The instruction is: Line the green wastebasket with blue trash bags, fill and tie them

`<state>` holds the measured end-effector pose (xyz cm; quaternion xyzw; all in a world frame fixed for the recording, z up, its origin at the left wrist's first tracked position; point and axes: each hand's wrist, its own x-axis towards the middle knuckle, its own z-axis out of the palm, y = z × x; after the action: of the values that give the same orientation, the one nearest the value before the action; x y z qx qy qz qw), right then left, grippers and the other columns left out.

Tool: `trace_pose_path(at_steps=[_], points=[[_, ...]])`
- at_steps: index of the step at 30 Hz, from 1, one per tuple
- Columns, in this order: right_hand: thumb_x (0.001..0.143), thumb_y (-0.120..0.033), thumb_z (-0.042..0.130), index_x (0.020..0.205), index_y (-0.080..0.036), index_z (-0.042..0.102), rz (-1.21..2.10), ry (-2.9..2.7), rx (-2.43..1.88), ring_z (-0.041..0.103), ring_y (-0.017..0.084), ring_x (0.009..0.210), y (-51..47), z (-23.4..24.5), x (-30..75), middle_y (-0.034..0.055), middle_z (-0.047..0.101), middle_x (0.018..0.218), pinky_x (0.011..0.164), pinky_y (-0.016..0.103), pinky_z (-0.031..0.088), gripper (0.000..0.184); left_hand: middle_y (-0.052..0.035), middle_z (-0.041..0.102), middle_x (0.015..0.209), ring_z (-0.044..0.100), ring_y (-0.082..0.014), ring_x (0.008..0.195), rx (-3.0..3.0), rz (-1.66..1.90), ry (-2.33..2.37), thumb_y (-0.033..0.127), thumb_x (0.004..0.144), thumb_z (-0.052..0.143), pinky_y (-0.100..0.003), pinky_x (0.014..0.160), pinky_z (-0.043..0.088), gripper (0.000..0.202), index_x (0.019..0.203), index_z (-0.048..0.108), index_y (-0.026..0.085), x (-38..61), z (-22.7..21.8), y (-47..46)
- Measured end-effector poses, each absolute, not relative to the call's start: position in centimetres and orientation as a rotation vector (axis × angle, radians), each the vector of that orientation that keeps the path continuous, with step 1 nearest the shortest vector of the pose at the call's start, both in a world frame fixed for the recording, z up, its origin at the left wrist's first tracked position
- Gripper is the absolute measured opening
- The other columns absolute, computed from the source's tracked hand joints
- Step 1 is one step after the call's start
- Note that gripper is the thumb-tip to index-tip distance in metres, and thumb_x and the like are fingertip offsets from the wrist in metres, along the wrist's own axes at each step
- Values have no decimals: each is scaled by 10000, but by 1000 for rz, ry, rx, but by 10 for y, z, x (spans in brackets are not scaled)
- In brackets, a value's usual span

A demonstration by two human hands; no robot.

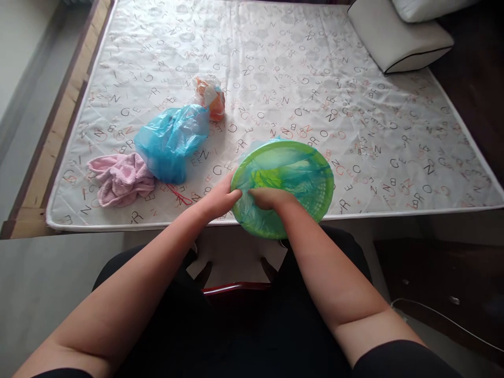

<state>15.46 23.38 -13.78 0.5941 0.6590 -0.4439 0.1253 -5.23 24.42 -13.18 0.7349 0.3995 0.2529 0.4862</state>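
A round green plastic basket point(311, 207) sits at the near edge of the mattress, lined with a thin blue plastic bag point(303, 170). My left hand point(220, 199) grips the basket's left rim, fingers curled over the bag's edge. My right hand point(271, 197) reaches inside the basket, fingers closed on the bag film near the left rim. Something yellow-green shows through the bag inside the basket.
A stuffed blue plastic bag point(171, 142) lies to the left, a crumpled pink cloth point(120, 178) beside it, and a small clear bag with orange contents point(212, 97) behind. The letter-printed mattress cover point(354, 105) spreads beyond; white pillows point(397, 34) lie at the far right.
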Motion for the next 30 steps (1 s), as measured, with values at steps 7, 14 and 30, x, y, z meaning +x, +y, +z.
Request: trace_pose_path(at_steps=[7,14,30], points=[[1036,-128,465,1545,-199,611,-1168,1948,1773,602,321,1450,251,-132,192,134,579,1641,1220,425,462,534,-110,687,1443,634,-332,1332,1767,610,941,166,779,536,-513,1185,531,666,1442,601,196,-51,-128,244],[971,-254,629,1313,-221,744,-1115,1710,1709,715,364,1246,240,-151,186,167,700,1460,1072,516,573,362,-119,682,1432,624,-341,1351,1773,578,973,177,791,537,-528,1196,520,662,1450,596,189,-52,-128,244],[1073,-203,428,1629,-251,513,-1120,1915,1748,596,304,1465,249,-152,171,102,553,1669,1240,443,466,564,-108,666,1473,613,-331,1375,1811,575,954,175,801,533,-514,1222,500,638,1435,600,195,-50,-127,243]])
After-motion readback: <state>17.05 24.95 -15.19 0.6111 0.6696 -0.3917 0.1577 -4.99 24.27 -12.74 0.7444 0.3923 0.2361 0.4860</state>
